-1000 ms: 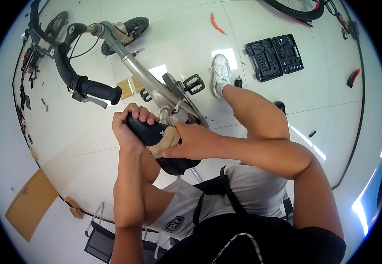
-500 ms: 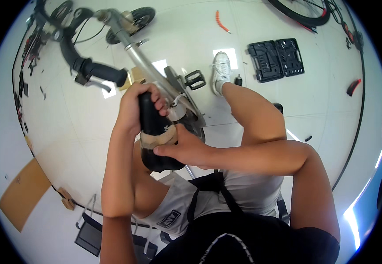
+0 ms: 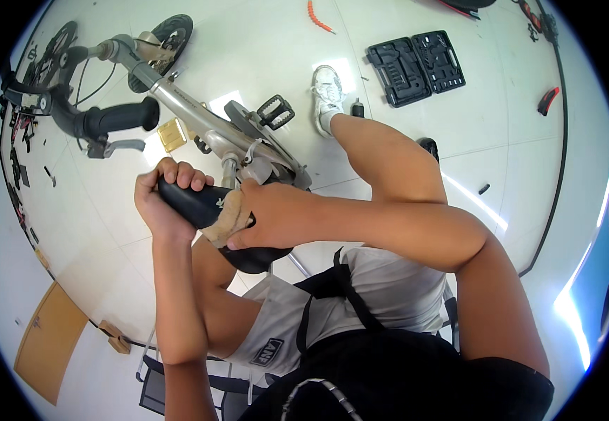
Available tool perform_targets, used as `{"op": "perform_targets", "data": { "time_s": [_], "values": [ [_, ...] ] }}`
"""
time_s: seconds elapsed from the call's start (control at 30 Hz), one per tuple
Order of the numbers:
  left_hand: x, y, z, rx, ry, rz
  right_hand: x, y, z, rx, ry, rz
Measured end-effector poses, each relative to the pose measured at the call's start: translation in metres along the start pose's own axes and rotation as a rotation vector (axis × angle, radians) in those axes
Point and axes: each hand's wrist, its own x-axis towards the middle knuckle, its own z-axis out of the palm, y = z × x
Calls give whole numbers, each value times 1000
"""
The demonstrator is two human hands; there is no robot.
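left hand [image 3: 158,202] — grip closed round black saddle [image 3: 206,208] | right hand [image 3: 270,214] — grip clasping it at tan patch [image 3: 224,219]

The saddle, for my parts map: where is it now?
In the head view, the saddle is left of centre, above the shorts, with the left hand at its nose and the right hand further back.

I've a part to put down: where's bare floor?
Bare floor lies between the open tool case and the red piece at right, and between the left hand and the left wall's clutter. Crowded: around the saddle, right hand and bicycle frame.
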Motion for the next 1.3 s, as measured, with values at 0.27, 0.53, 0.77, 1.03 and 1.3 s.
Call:
{"op": "perform_targets", "data": {
  "time_s": [0.27, 0.53, 0.77, 1.03, 1.3],
  "values": [
    [-6, -1, -12, -59, 58, 25, 5, -13, -7, -67, -5, 41],
    [20, 21, 20, 420, -128, -266, 0, 0, 60, 564, 208, 69],
    [28, 20, 60, 698, -251, -458, -1, -15, 92, 1028, 242, 297],
    [29, 2, 52, 445, -231, -389, -18, 6, 45, 672, 32, 165],
    [-3, -13, 7, -137, 20, 82, -19, 7, -18, -35, 75, 24]
  ]
}}
